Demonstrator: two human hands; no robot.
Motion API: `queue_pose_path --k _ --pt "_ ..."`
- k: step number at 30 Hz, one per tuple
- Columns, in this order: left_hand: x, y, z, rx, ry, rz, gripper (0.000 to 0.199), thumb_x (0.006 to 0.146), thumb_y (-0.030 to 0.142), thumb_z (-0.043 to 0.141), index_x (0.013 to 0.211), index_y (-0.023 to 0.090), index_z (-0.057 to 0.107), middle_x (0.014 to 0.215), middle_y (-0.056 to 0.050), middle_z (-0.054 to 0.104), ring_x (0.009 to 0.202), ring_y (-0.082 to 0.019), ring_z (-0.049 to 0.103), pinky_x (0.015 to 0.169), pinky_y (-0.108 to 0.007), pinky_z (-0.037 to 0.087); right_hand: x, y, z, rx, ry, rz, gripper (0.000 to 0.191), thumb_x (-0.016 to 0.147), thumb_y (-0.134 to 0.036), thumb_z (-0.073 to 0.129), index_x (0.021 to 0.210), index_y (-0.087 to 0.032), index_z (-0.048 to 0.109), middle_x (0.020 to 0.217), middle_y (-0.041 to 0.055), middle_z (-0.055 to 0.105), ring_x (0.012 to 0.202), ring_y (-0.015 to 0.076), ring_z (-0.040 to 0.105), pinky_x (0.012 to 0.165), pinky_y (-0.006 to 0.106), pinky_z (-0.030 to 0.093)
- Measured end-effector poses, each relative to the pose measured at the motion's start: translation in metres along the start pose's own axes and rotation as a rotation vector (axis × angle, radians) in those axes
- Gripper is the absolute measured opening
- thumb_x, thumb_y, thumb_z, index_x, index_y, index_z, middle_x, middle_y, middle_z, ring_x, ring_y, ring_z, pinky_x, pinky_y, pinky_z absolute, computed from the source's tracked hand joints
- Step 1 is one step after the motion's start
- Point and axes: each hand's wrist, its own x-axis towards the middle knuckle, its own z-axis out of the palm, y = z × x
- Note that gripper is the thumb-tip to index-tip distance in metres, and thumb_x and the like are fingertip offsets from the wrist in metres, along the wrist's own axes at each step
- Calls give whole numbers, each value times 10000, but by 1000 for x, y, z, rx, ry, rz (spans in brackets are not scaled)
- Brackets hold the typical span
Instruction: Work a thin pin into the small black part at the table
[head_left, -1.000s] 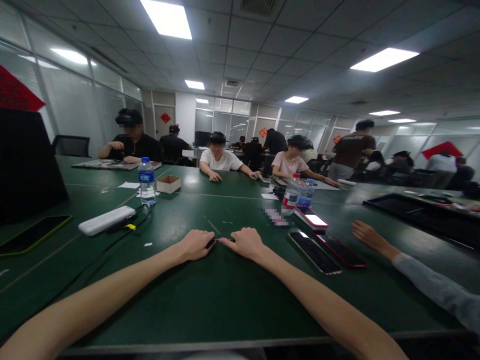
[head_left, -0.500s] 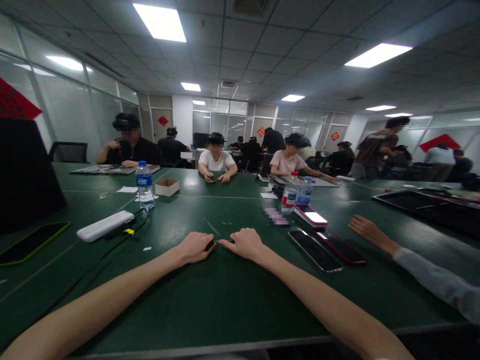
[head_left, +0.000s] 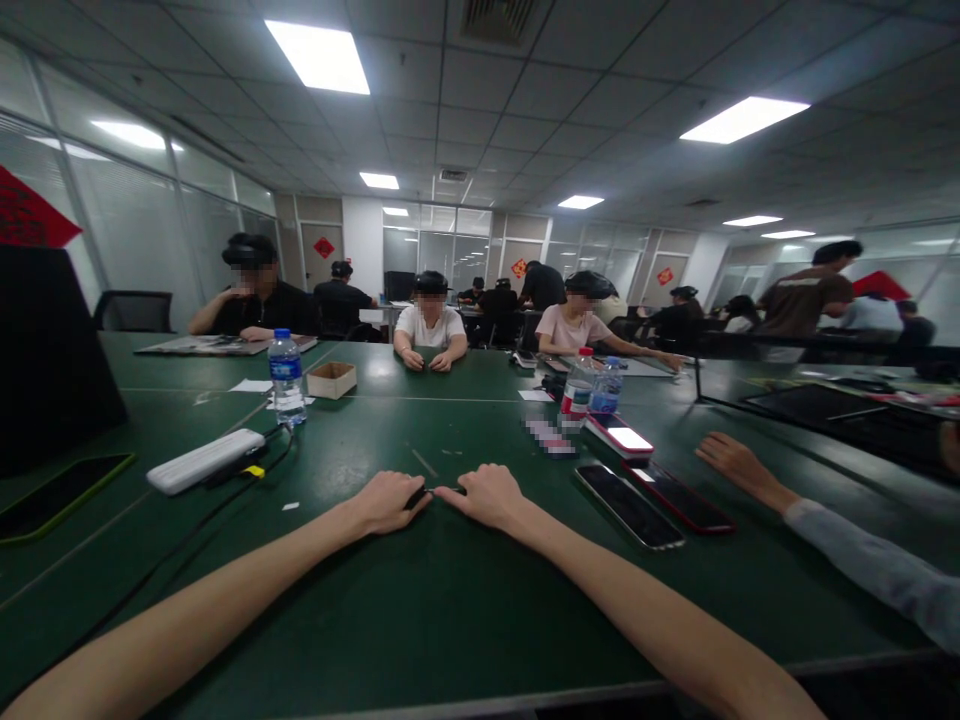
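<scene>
Both my hands rest near the middle of the green table [head_left: 420,620], thumbs pointing at each other. My left hand [head_left: 390,501] is closed on a small dark object [head_left: 417,492] that shows between thumb and fingers; what it is I cannot make out. Close beside it, my right hand [head_left: 491,494] has its fingers curled, with the thumb stretched toward the left thumb. A small dark bit shows at its fingertips, too small to name. The two hands are very near each other, with a narrow gap between the thumbs.
Left stand a white power strip [head_left: 206,461] with a black cable, a bottle [head_left: 286,375] and an open box [head_left: 331,380]. Right lie phones [head_left: 628,506], more bottles [head_left: 577,390] and another person's hand [head_left: 731,460]. A dark frame [head_left: 810,405] is farther right. People sit across the table.
The gap between my thumbs has narrowed slightly. At the right, a dark frame has been raised above the table, and the standing person behind has shifted right. The person opposite has brought their hands together.
</scene>
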Motion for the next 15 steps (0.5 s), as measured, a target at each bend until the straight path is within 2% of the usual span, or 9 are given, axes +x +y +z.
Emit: queue_pose_path --k 2,6,8,10,15 --pt "1 -1 1 -20 -3 -7 421 923 463 242 901 181 553 825 -90 659 732 -215 628 636 -291 433 -3 -4 -4 5 16 -26 827 822 -721 86 798 -166 698 735 109 681 692 194 638 659 279 446" --pt "5 -4 4 -45 -59 -86 400 919 460 259 901 192 555 835 -86 659 746 -218 630 627 -285 424 -11 -21 -8 23 64 -214 816 815 -734 97 751 -175 687 656 73 666 603 161 611 603 247 413" --pt "6 -5 5 -56 -74 -93 394 918 458 263 897 196 556 834 -82 657 751 -217 630 631 -285 423 -11 -25 -7 20 85 -255 816 816 -732 91 754 -179 688 657 69 667 596 161 607 595 247 405" --pt "6 -5 4 -67 -64 -80 391 915 465 271 903 197 556 840 -81 656 761 -216 628 640 -286 425 -9 -22 -6 -2 92 -216 818 820 -727 86 757 -179 690 660 75 668 602 169 608 596 254 405" --pt "3 -3 3 -82 -32 -66 403 912 475 274 914 188 558 850 -84 655 768 -211 624 652 -288 436 1 4 0 -31 37 -73 818 821 -725 92 786 -177 698 720 93 680 659 180 622 649 272 427"
